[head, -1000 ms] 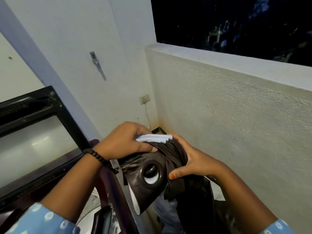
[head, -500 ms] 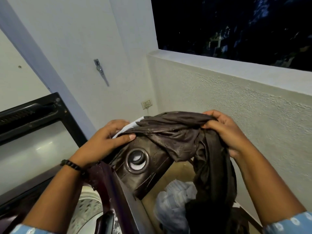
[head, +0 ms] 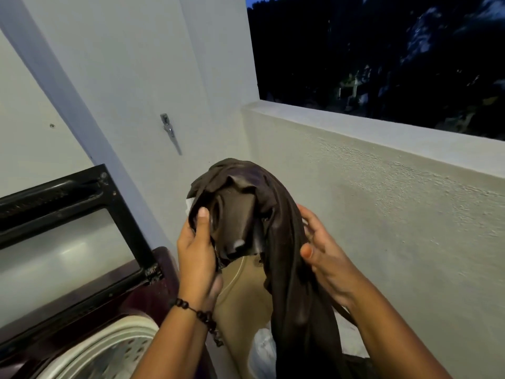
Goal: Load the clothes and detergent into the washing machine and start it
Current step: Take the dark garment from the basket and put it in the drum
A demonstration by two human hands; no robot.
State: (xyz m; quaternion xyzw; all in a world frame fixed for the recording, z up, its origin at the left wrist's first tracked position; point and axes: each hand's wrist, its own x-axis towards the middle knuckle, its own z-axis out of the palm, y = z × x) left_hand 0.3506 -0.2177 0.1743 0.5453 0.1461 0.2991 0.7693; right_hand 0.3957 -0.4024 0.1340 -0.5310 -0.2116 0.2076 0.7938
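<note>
While the left hand (head: 196,258) grips the brown garment (head: 273,228), the right hand (head: 325,258) rests spread against it.
Machine's open rim (head: 109,348) sits lower left — parapet wall (head: 382,201) close right.

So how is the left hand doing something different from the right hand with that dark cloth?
The left hand grips the dark brown garment, thumb pressed on its bunched front; the right hand lies against its hanging side with fingers spread. The left hand's wrist wears a beaded bracelet; the right hand's wrist is bare. Both hands are raised beside the open washing machine, one on each side of the garment.
</note>
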